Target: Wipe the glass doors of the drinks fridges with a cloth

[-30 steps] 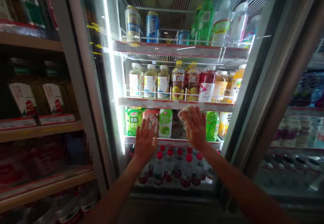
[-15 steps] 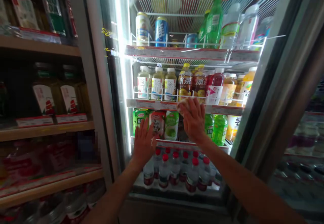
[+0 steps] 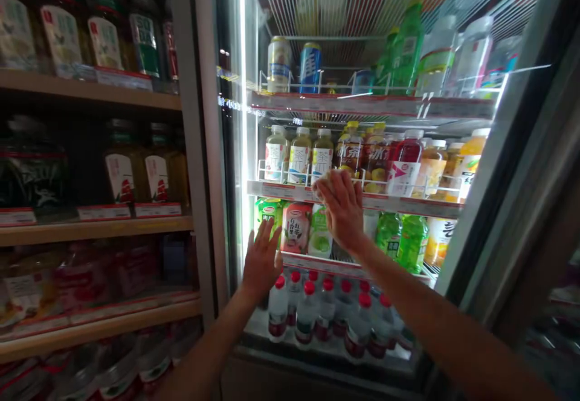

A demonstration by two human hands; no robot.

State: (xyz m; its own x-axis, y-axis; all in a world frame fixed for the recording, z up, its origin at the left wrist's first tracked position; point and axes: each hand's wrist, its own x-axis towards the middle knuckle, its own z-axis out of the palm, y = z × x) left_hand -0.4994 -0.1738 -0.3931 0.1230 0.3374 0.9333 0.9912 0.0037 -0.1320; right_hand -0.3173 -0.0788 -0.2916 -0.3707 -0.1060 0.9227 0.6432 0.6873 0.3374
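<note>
My right hand [image 3: 345, 211] presses a pale, crumpled cloth [image 3: 321, 186] against the glass door of a lit drinks fridge, in front of the middle shelf edge. Part of the cloth is hidden under the fingers. Lower and to the left, my left hand [image 3: 261, 259] is held up with its fingers spread, at the glass or very close to it. Behind the left fingers stand a green carton [image 3: 268, 209] and a red carton [image 3: 296, 229]. A green-and-white bottle [image 3: 319, 232] shows between the hands. Reflections and light streaks lie across the glass.
Bottled teas and juices line the fridge's middle shelf [image 3: 408, 203]. Cans and bottles stand on the upper shelf [image 3: 362, 104]. Red-capped bottles [image 3: 308, 316] fill the bottom. Left of the metal frame [image 3: 206, 147] are wooden shelves [image 3: 90, 232] with more bottles.
The view has swung left, so the fridge sits farther right in it. Both hands have shifted a little left across the glass, the right one still with the cloth.
</note>
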